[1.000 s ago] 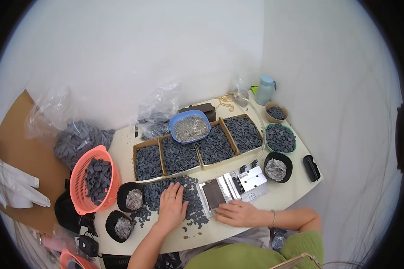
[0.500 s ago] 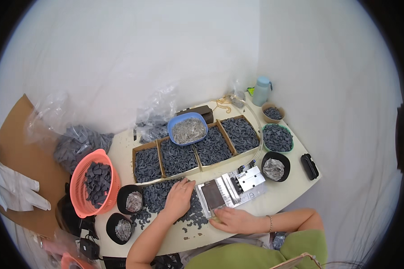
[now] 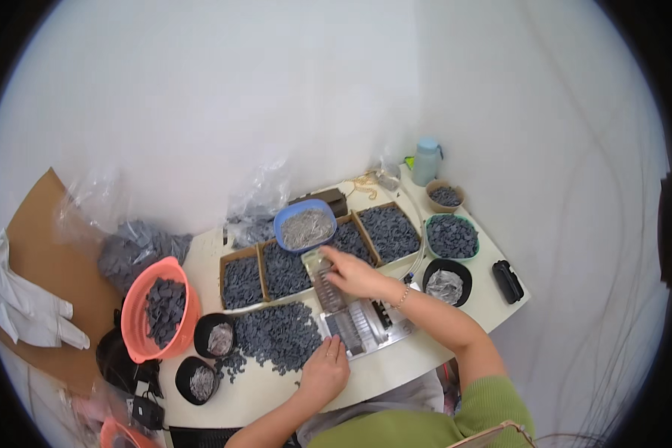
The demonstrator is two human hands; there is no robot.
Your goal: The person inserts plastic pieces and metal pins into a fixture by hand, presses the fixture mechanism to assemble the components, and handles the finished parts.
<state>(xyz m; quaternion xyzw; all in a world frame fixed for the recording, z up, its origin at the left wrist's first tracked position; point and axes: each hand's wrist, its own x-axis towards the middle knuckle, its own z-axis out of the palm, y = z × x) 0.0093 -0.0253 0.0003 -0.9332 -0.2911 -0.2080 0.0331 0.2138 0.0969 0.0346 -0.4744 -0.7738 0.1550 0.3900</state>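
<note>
My right hand (image 3: 355,275) is closed on one end of a flat plate with a pale end and a dark ribbed middle (image 3: 327,293). It is tilted above the metal fixture (image 3: 388,334), over the front edge of the divided box, and blurred by motion. My left hand (image 3: 326,372) rests at the fixture's near-left corner, fingers stretched out against the dark grey ribbed bed (image 3: 345,330), with nothing visible in them. Just left of the fixture, a loose pile of small dark grey pieces (image 3: 275,334) covers the table.
Behind stands a divided cardboard box (image 3: 261,270) of grey pieces, with a blue bowl (image 3: 278,224) of metal pins on it. Black bowls (image 3: 200,343) sit left, beside a coral basket (image 3: 131,328). Right are another black bowl (image 3: 467,287), a green-rimmed bowl (image 3: 476,250), a black case (image 3: 506,284) and a bottle (image 3: 426,163).
My right hand has moved up and away from the fixture's near edge, lifting the plate. My left hand has come from the pile of grey pieces to the fixture's near-left corner.
</note>
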